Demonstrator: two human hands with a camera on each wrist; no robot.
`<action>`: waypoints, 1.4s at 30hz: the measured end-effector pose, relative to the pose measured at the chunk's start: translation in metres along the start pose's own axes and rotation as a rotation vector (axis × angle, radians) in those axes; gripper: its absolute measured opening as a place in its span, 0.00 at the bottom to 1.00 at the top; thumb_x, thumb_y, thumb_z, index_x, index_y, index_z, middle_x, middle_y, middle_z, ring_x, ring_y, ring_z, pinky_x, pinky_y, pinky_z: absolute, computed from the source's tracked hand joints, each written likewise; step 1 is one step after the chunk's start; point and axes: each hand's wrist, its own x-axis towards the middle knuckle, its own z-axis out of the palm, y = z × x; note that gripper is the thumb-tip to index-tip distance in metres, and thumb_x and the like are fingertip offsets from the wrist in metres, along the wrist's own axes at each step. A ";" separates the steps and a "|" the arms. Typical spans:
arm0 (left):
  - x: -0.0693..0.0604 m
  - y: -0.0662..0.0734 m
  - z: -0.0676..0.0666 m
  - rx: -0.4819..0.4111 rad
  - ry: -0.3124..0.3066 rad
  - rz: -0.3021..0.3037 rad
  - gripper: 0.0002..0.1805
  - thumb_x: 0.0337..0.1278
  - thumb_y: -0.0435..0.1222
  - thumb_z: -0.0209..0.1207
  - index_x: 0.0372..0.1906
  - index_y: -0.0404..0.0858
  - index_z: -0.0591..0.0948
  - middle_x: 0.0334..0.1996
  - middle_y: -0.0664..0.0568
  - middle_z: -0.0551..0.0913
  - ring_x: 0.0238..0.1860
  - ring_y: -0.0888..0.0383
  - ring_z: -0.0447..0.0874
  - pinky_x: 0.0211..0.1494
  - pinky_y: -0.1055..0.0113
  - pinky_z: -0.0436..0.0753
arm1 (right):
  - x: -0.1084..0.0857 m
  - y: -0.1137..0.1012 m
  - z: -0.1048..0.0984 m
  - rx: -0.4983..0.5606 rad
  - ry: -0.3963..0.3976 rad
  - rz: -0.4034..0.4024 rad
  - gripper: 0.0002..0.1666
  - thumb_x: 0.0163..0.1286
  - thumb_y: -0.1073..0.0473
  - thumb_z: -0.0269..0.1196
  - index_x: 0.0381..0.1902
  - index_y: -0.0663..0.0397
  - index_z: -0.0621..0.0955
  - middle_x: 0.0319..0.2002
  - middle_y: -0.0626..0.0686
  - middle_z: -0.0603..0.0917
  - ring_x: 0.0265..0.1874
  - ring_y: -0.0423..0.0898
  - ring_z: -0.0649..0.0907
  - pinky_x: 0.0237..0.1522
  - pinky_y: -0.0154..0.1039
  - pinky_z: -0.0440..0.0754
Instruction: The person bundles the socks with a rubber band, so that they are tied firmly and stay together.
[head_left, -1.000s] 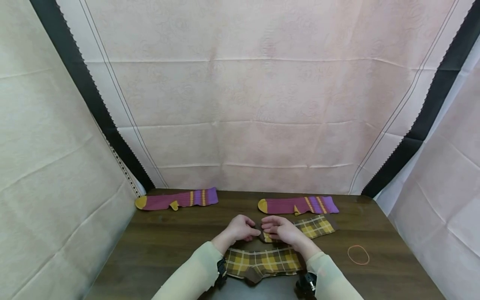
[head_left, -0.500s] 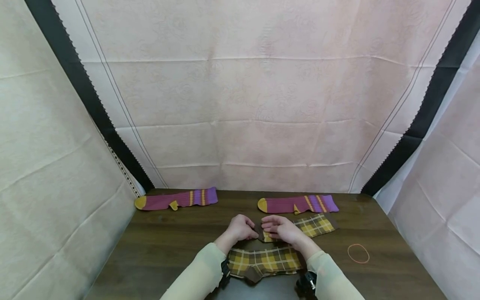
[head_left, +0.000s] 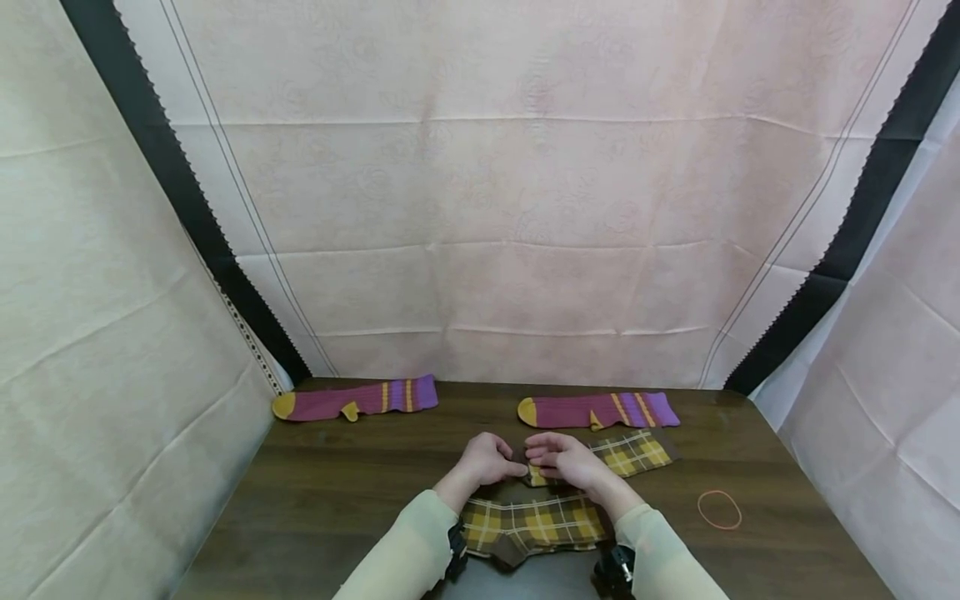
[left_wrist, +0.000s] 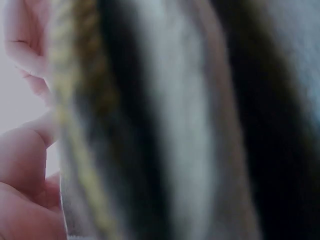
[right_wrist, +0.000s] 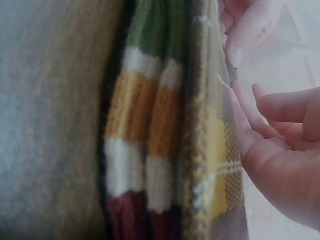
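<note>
A yellow-and-brown plaid sock (head_left: 632, 453) lies across the middle of the table, its left part beneath my hands. My left hand (head_left: 486, 461) is at its left end. In the right wrist view, thumb and finger of the left hand (right_wrist: 252, 30) pinch a small dark bit of cloth. My right hand (head_left: 567, 460) rests over the same sock with fingers extended and loosely bent. Closer to me lies a second plaid sock (head_left: 540, 523), with a dark heel, under the forearms. Blurred cloth fills most of the left wrist view.
Two maroon socks with yellow toes and purple cuffs lie along the back edge, one at the left (head_left: 330, 404) and one at the right (head_left: 570, 412). A thin orange rubber band (head_left: 719, 510) lies at the right. A green, white, orange and maroon striped knit (right_wrist: 132, 105) shows up close.
My left hand has shifted slightly right, its thumb now covering more of the sock's dark end. The right hand and the other socks stay in place.
</note>
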 end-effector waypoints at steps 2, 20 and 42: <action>0.000 0.001 0.002 0.026 0.019 -0.005 0.15 0.56 0.42 0.79 0.33 0.38 0.86 0.27 0.53 0.83 0.26 0.59 0.81 0.31 0.65 0.80 | 0.001 0.001 0.000 0.001 0.003 -0.002 0.23 0.85 0.72 0.44 0.71 0.73 0.73 0.63 0.69 0.81 0.64 0.64 0.81 0.64 0.56 0.82; -0.001 0.003 0.003 0.081 0.064 0.011 0.13 0.48 0.35 0.82 0.32 0.38 0.86 0.33 0.52 0.83 0.37 0.55 0.80 0.45 0.58 0.84 | -0.015 0.008 -0.029 -0.004 0.092 0.001 0.24 0.87 0.61 0.53 0.72 0.70 0.73 0.66 0.69 0.80 0.63 0.63 0.82 0.62 0.55 0.83; 0.006 -0.004 0.008 0.111 0.074 0.004 0.14 0.48 0.36 0.83 0.32 0.39 0.87 0.34 0.53 0.83 0.39 0.54 0.81 0.48 0.55 0.84 | -0.062 0.026 -0.117 -0.148 0.372 -0.015 0.28 0.84 0.63 0.57 0.75 0.74 0.70 0.70 0.75 0.74 0.65 0.63 0.80 0.58 0.50 0.85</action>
